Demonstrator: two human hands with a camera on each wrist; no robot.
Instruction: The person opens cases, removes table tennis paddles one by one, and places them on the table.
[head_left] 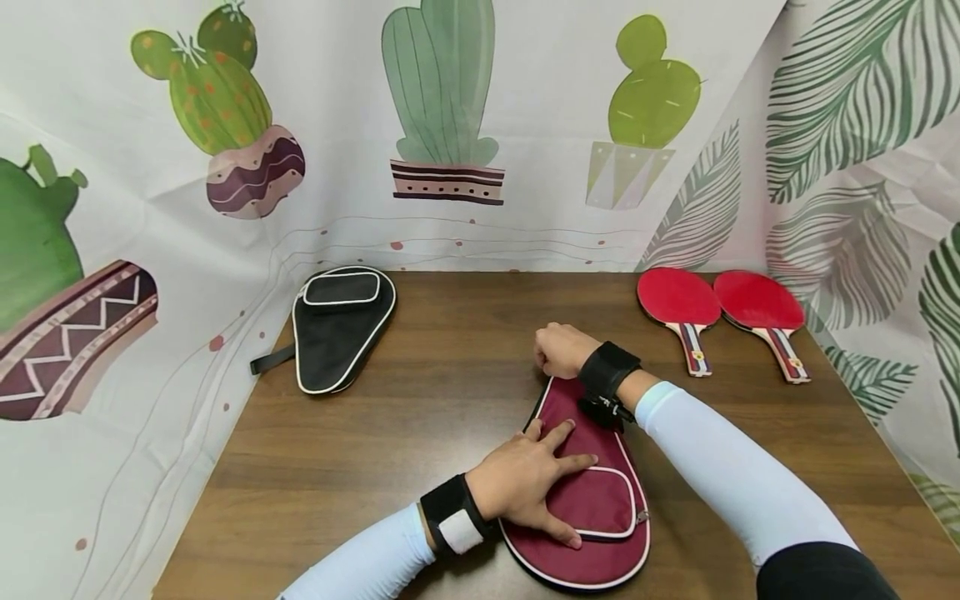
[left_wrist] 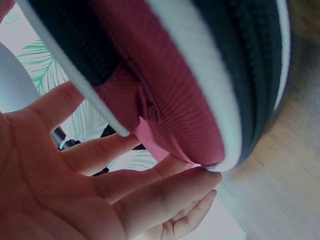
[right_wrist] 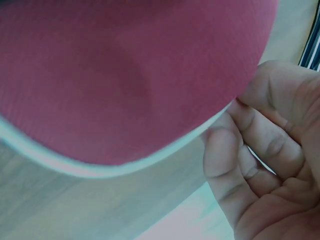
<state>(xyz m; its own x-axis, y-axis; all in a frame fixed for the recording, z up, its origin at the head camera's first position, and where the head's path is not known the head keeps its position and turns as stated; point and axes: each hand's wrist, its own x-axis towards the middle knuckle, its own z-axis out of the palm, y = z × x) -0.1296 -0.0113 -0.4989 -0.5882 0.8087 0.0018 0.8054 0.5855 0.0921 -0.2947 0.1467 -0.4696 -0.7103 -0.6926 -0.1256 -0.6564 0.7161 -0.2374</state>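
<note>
A maroon table tennis paddle case [head_left: 592,563] with white piping lies on the table in the head view, its narrow end pointing away. Spread flat across its middle, my left hand [head_left: 517,479] presses it, fingertips reaching the front pocket [head_left: 603,498]. At the narrow far end, my right hand [head_left: 566,350] has its fingers curled at the edge. The right wrist view shows the thumb and fingers of that hand [right_wrist: 265,140] pinching right at the case's white-piped rim; whether they grip a zipper pull there, I cannot tell. A dark zipper band [left_wrist: 252,75] runs round the side.
A black paddle case [head_left: 341,333] with a strap lies at the back left of the wooden table [head_left: 442,342]. Two red paddles [head_left: 678,297] [head_left: 761,302] lie side by side at the back right. A cactus-printed cloth [head_left: 551,108] hangs behind the table.
</note>
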